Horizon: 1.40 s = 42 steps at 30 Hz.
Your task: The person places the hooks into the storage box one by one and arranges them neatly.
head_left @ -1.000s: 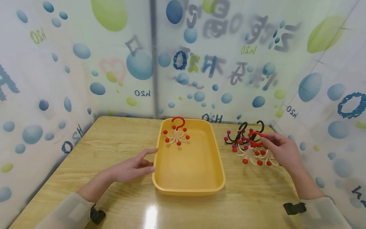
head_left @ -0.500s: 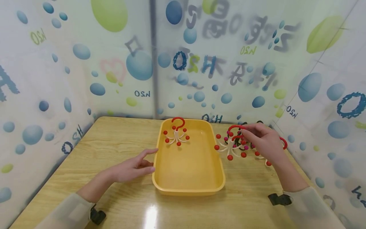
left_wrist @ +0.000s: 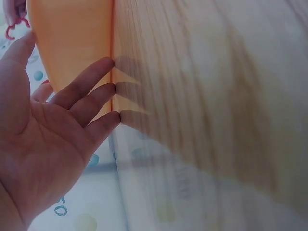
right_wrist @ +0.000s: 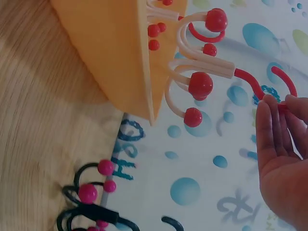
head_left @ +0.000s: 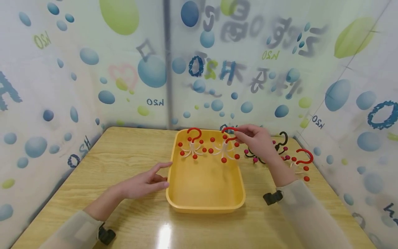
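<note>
A white hook rack with red balls hangs over the back right of the yellow tray; my right hand pinches its red hook between thumb and fingers. The right wrist view shows that rack above the tray's edge, with the right hand on the hook's bend. A similar red and white rack stands inside the tray at the back left. My left hand touches the tray's left side with extended fingers; in the left wrist view the hand has its fingertips against the tray wall.
Right of the tray on the wooden table are black racks with magenta balls, partly behind the right hand, and another red and white rack. A patterned curtain surrounds the table at the back and sides.
My right hand has carried the red and white rack leftward from the group on the right to over the tray. The left hand and tray have stayed in place.
</note>
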### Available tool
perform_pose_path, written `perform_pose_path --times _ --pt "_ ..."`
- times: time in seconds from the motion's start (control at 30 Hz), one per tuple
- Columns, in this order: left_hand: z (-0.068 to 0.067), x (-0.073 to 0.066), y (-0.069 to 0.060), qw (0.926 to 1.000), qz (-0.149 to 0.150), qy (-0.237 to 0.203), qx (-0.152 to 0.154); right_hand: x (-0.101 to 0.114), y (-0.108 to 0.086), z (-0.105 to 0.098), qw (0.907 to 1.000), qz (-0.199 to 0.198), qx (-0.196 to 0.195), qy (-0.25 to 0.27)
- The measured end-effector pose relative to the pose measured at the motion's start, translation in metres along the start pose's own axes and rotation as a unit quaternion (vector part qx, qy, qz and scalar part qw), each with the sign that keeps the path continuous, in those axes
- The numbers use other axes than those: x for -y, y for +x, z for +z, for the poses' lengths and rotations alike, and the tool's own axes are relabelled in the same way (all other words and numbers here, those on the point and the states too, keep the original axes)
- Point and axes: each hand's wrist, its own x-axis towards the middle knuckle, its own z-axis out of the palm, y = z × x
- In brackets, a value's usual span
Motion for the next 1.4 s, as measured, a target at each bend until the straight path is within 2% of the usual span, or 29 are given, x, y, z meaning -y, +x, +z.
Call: perform_pose_path --times 0.23,0.5,0.7,0.97,1.4 --pt "0.0 0.0 0.0 1.0 0.0 0.001 -0.001 -0.007 0.026 0.027 0.9995 0.019 0.025 -0.01" --pt "0.0 0.002 0.0 1.0 0.002 -0.003 -0.002 -0.015 0.042 0.047 0.9971 0.057 0.044 -0.026" --pt "0.0 0.003 0.001 1.0 0.003 -0.003 0.0 -0.024 0.049 0.052 0.9946 0.083 0.056 -0.028" --pt "0.0 0.003 0.0 1.0 0.0 -0.006 -0.001 -0.035 0.057 0.056 0.9946 0.097 0.038 -0.008" --pt "0.0 0.001 0.0 1.0 -0.002 -0.007 0.001 -0.041 0.059 0.058 0.9932 0.11 0.037 -0.002"
